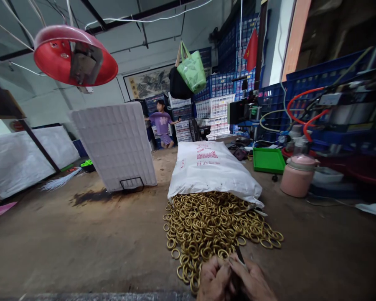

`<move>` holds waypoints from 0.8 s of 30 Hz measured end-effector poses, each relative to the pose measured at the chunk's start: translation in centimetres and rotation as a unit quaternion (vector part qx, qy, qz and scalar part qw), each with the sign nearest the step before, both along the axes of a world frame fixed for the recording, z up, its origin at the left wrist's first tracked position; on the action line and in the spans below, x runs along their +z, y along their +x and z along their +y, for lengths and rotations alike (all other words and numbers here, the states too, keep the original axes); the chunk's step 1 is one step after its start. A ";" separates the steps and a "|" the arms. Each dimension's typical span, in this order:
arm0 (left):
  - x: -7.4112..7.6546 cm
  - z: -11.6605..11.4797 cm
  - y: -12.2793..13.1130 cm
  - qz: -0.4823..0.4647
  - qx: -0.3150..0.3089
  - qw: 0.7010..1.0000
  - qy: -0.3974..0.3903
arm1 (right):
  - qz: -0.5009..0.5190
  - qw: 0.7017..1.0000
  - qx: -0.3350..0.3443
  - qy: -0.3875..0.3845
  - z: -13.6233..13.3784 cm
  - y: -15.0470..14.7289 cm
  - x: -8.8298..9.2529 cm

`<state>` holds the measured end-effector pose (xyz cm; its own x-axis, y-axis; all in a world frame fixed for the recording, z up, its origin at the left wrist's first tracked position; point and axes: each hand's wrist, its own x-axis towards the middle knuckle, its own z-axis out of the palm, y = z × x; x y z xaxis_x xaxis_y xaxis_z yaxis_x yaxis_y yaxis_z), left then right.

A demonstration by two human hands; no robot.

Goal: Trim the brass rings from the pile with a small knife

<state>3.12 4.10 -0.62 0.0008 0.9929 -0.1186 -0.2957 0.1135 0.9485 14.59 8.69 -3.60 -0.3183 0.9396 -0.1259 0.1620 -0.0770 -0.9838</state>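
Observation:
At the table's near edge, my left hand [213,279] and my right hand [253,279] are together, fingers closed and thumbs pointing inward. From the right hand's fingers a dark narrow blade [240,255] sticks up, its handle hidden in the grip. What my left fingers pinch is hidden; a brass-coloured ring [223,253] shows just beyond their tips, and I cannot tell whether it is held. Just past both hands spreads a heap of brass-coloured rings [203,225]. It spills from the mouth of a white woven sack [213,171] with red print, lying on its side.
Left of the sack stands a white ribbed panel [115,146] in a black wire stand [131,184]. To the right are a green tray [268,160] and a pink jug [298,175]. A red lamp shade [75,54] hangs overhead. Another person [161,123] is at the far side.

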 end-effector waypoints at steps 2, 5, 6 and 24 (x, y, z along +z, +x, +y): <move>0.0 0.1 0.1 0.005 -0.011 1.000 0.002 | -0.004 1.000 -0.002 -0.003 0.0 0.3 -0.1; 0.1 0.0 0.4 0.020 -0.016 1.000 0.005 | -0.010 1.000 0.002 -0.010 -0.1 0.6 -0.1; 0.2 -0.1 0.6 0.024 -0.015 1.000 0.004 | -0.010 1.000 0.003 -0.013 -0.1 0.7 -0.2; -1.0 1.0 4.3 0.061 -0.053 0.995 -0.057 | -0.034 0.991 -0.113 -0.067 -1.3 5.6 1.2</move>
<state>7.45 5.06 -1.59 0.0832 0.9684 -0.2352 -0.1599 0.2460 0.9560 20.16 7.39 -2.38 -0.0880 0.9593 -0.2682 0.1921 -0.2478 -0.9496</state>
